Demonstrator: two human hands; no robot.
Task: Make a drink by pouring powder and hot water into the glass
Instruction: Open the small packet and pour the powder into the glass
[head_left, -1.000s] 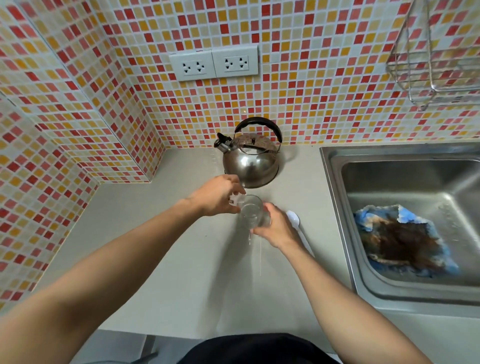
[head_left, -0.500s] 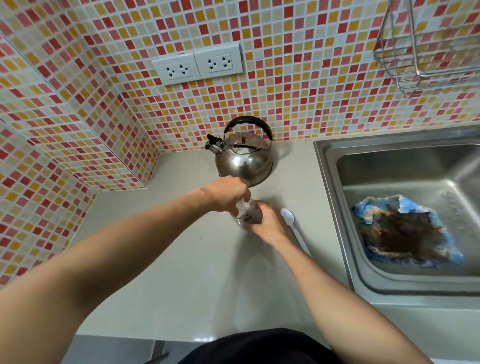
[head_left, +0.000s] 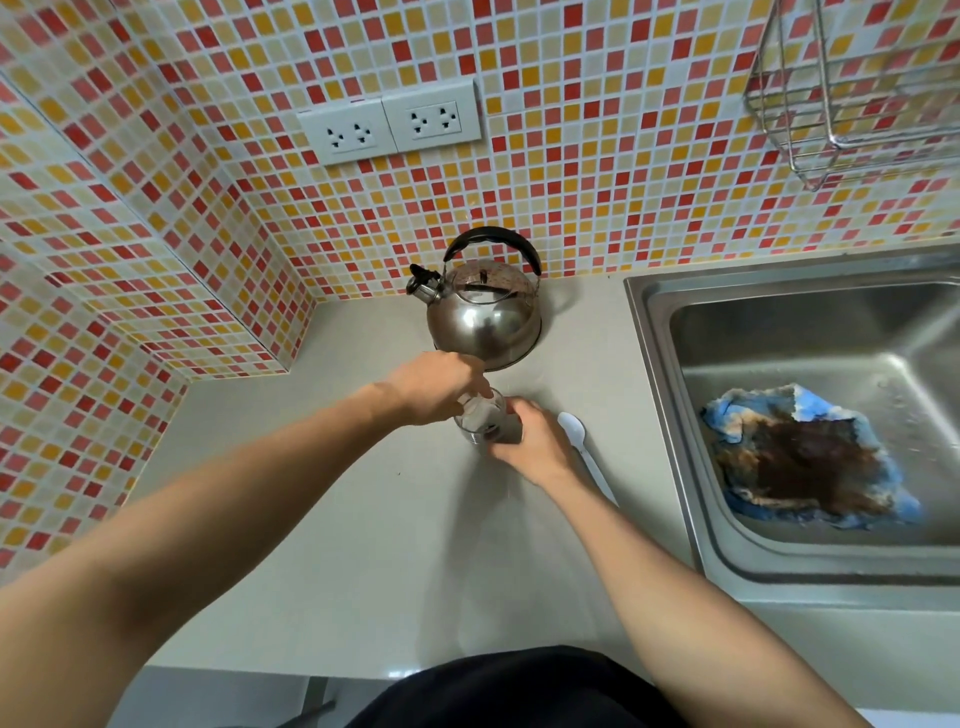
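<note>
Clear glass upright on grey desk, just in front of steel kettle w/ black handle. Left hand above glass rim, pinching small pale sachet tipped into the mouth. Right hand wrapped round glass's right side; dark stuff visible inside. White plastic spoon flat on desk just right of that hand. Steel sink at right, stained blue cloth in basin. Double wall socket on mosaic tiles; wire rack top right.
</note>
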